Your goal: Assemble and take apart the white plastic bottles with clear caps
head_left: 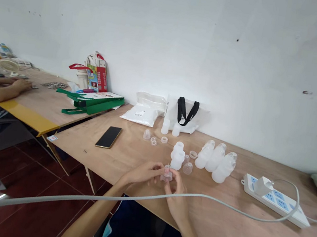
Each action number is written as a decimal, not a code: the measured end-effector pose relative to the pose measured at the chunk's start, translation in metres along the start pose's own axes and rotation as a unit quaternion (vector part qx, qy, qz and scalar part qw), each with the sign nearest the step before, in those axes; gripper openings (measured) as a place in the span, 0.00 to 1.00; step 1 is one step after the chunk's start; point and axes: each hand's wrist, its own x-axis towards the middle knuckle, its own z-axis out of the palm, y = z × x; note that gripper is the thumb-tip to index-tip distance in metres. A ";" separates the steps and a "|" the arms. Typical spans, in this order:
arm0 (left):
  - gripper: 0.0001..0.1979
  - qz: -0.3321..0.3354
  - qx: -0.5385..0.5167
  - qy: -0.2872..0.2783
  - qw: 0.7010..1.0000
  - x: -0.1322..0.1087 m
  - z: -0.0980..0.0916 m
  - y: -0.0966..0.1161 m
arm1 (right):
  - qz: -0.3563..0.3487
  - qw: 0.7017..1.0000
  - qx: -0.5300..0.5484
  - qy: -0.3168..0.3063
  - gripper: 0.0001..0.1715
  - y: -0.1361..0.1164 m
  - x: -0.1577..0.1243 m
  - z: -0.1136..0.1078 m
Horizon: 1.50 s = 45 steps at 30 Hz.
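Observation:
Both hands meet at the table's front edge around a small translucent bottle top (167,174), whose exact form is partly hidden by fingers. My left hand (150,172) pinches it from the left, while my right hand (177,182) grips its right side. Just beyond stand frosted white bottles (177,159) without caps. Clear domed caps (187,168) and a collar ring (193,154) lie to their right. Several capped bottles (215,158) are grouped farther right. Another clear cap (147,134) and small rings (153,141) lie farther back on the left.
A grey cable (97,198) crosses in front of my forearms to a power strip (276,201). A phone (108,137) lies left; white packages (144,110) and a black-handled bag (188,113) sit by the wall. A co-worker's hands (21,86) rest on the neighbouring table beyond a green bag (97,105).

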 end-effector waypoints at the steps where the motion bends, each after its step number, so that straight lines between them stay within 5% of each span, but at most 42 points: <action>1: 0.29 -0.005 -0.014 -0.013 1.000 0.001 -0.002 -0.002 | -0.008 1.000 -0.009 -0.003 0.18 0.002 0.000 0.001; 6: 0.28 -0.034 -0.045 -0.025 0.998 0.003 -0.008 -0.010 | -0.038 0.997 -0.046 -0.040 0.25 0.012 -0.003 0.005; 10: 0.27 0.008 -0.020 -0.013 1.000 0.005 -0.008 -0.015 | -0.026 0.997 -0.067 -0.029 0.25 0.014 -0.005 0.006; 15: 0.22 0.046 0.081 0.165 0.982 0.011 -0.014 -0.023 | -0.038 0.989 -0.139 -0.018 0.27 0.012 -0.005 0.006; 18: 0.19 0.035 0.201 0.277 0.939 0.016 -0.019 -0.031 | -0.069 0.982 -0.176 -0.020 0.29 0.012 -0.006 0.008; 21: 0.14 0.035 0.293 0.329 0.897 0.024 -0.018 -0.043 | -0.085 0.975 -0.206 -0.021 0.29 0.013 -0.007 0.010; 27: 0.16 0.084 0.283 0.312 0.903 0.038 -0.009 -0.062 | -0.085 0.971 -0.223 -0.022 0.29 0.013 -0.007 0.010; 34: 0.19 0.126 0.142 0.278 0.942 0.032 -0.013 -0.053 | -0.081 0.976 -0.202 -0.029 0.27 0.012 -0.006 0.007; 40: 0.16 0.007 0.285 0.262 0.922 0.025 -0.019 -0.051 | -0.052 0.936 -0.319 -0.143 0.09 0.012 0.002 -0.035; 45: 0.15 -0.016 0.356 0.250 0.900 0.027 -0.019 -0.052 | -0.006 0.899 -0.410 -0.154 0.08 0.018 0.011 -0.054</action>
